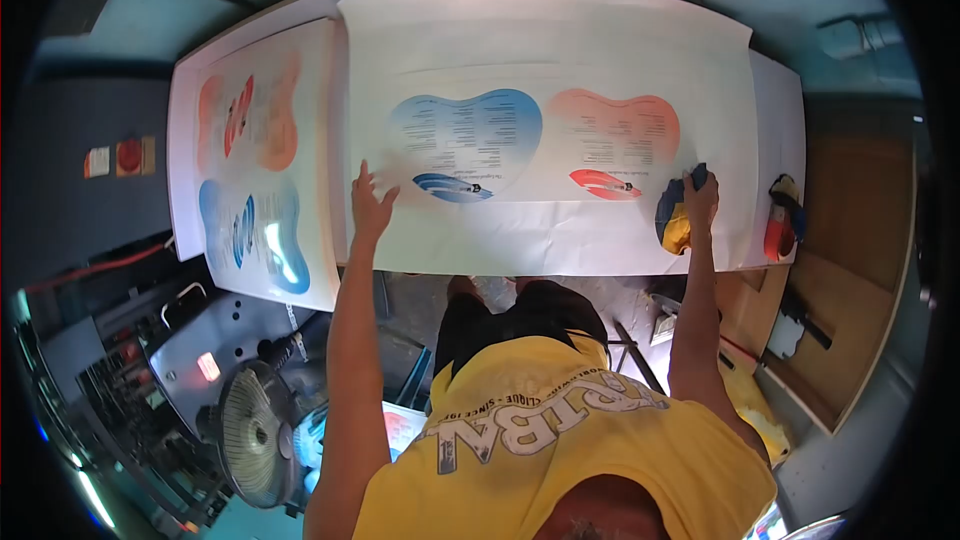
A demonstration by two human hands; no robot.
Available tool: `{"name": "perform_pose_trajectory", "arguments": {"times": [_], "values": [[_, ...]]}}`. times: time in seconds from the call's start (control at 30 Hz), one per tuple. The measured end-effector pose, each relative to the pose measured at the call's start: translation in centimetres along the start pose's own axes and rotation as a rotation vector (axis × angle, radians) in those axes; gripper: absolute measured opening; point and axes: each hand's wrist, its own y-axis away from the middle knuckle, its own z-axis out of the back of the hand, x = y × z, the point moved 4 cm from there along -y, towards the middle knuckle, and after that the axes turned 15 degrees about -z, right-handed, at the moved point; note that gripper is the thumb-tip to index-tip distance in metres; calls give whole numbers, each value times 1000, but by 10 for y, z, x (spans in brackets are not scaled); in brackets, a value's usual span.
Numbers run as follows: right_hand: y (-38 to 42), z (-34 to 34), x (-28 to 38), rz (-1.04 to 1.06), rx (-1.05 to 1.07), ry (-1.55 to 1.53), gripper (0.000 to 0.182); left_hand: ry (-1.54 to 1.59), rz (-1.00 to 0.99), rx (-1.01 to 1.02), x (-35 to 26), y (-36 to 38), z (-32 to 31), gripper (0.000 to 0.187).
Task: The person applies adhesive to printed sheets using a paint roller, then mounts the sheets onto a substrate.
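A large white sheet (560, 45) printed with a blue shape and a red shape, both with rows of small text, lies over the tabletop in front of me. Near its left edge is my left hand (372, 208), fingers spread over the paper and holding nothing. On the right part of the sheet, my right hand (703, 198) is closed on a dark blue and yellow rag (676, 230). The rag rests bunched against the paper, just right of the red print.
To the left lie printed sheets (265, 70) with similar red and blue shapes. A red and dark bundle (781, 220) sits at the table's right end. A fan (257, 430) stands below left, beside dark machinery. Wooden panelling (850, 200) is at the right.
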Motion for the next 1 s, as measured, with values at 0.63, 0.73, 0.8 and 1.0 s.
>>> {"name": "perform_pose_trajectory", "arguments": {"times": [0.63, 0.73, 0.8, 1.0], "values": [[49, -34, 3, -28, 219, -265, 49, 693, 525, 218, -27, -52, 47, 38], [145, -42, 24, -187, 512, -474, 44, 749, 305, 184, -62, -49, 55, 32], [205, -39, 44, -384, 801, -715, 40, 881, 221, 125, -90, -42, 72, 32], [257, -49, 60, -291, 1317, -1466, 56, 794, 111, -79, -142, 57, 181, 34]]}}
